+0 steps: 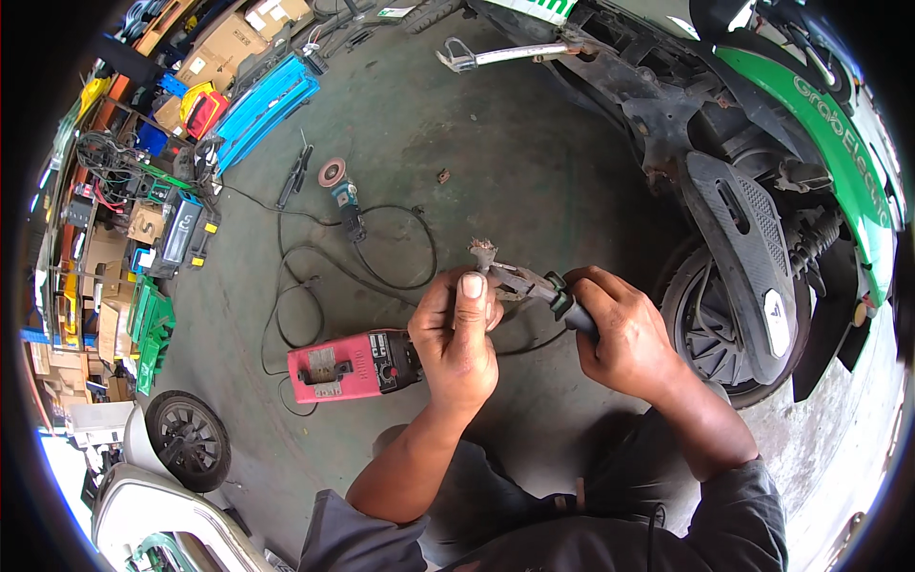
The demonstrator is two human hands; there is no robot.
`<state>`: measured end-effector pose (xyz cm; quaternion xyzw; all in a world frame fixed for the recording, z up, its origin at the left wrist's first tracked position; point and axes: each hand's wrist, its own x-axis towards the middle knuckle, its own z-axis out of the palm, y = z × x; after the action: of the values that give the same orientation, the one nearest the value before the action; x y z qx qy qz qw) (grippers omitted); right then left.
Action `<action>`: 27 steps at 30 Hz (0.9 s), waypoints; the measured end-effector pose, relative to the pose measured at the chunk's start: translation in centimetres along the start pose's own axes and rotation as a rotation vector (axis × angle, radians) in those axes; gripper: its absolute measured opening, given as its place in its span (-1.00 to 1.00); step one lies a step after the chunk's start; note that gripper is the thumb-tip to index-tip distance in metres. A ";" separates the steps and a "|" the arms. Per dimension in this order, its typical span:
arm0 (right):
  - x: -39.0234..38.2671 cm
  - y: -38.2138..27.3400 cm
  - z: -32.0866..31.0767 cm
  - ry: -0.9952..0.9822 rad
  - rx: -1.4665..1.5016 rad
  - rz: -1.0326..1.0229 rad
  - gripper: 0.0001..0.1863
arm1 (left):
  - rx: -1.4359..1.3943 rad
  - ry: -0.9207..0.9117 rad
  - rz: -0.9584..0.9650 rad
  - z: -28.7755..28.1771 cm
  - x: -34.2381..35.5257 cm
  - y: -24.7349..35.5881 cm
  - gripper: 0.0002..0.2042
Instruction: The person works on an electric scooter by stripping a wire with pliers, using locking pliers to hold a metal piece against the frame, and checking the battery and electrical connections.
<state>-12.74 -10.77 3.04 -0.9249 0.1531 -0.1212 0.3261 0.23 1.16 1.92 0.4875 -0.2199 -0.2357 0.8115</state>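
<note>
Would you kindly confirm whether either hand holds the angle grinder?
No, the angle grinder lies on the floor, away from the left hand and right hand.

The small piece (pixel 484 254) looks like rough metal, the dark handle (pixel 578 320) matt plastic, the pink box (pixel 358 370) smooth painted metal.

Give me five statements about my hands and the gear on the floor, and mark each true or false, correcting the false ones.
1. The left hand holds a small grey metal piece with a ragged end. True.
2. The right hand is empty. False: it grips a dark-handled tool with a metal front.
3. A box-shaped, pinkish-red machine with a black end panel rests on the dark grey-green floor. True.
4. A blue-and-black angle grinder with a round disc lies to the left of both hands. True.
5. The grinder lies on top of the machine. False: it lies on the floor, apart from the machine.
</note>
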 end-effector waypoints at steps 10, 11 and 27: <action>0.2 0.3 0.4 0.048 0.116 -0.111 -0.48 | -0.198 -0.049 -0.154 -0.2 0.1 0.1 -0.70; 0.2 0.2 0.4 0.045 0.112 -0.109 -0.48 | -0.176 -0.050 -0.161 -0.1 0.0 0.1 -0.70; 0.2 -0.3 0.0 0.087 -0.104 -0.099 -0.55 | -0.075 -0.002 -0.153 0.2 0.0 0.2 -0.69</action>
<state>-12.46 -10.60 3.25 -0.9408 0.1273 -0.1694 0.2644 0.13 1.10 2.23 0.4720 -0.1739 -0.3057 0.8084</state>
